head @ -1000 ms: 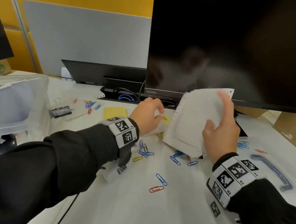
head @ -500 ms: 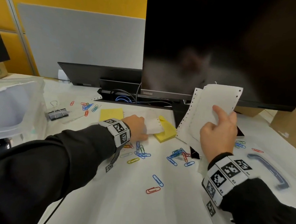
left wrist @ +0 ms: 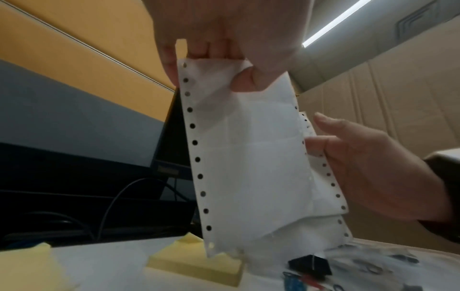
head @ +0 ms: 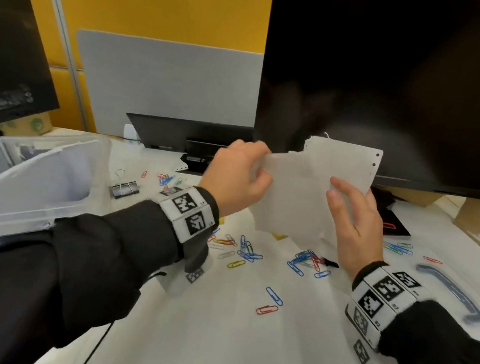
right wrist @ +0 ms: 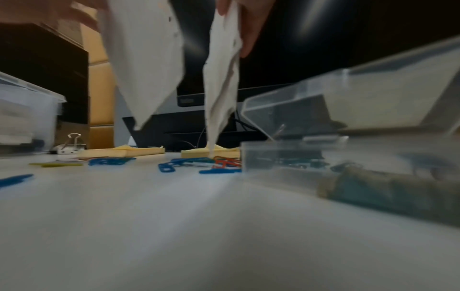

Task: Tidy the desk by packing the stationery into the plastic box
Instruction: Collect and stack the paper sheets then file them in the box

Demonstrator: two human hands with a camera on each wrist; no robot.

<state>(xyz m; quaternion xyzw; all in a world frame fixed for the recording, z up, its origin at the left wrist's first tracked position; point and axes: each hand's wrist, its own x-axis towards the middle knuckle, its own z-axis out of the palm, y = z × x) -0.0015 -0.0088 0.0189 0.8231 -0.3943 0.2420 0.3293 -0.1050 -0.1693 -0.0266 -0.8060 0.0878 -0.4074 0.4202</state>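
The left hand (head: 237, 178), which lay on the desk (head: 216, 342) by the yellow notes half a second ago, is now raised and pinches a white sheet (head: 294, 193) at its top corner between thumb and fingers. The right hand (head: 356, 223) still holds its own stack of sheets (head: 350, 163), fingers curled behind it and thumb in front, now lower and nearer the left.

The sheets are white with punched holes down both edges; they hang above the desk in front of the monitor (head: 391, 79), the stack's lower tip near a yellow pad (left wrist: 196, 263).

The box (head: 25, 183) stands at the left edge. Coloured clips (head: 248, 251) lie scattered on the white desk, a binder clip (head: 125, 189) near the box. A yellow wall (head: 163, 1) stands behind.
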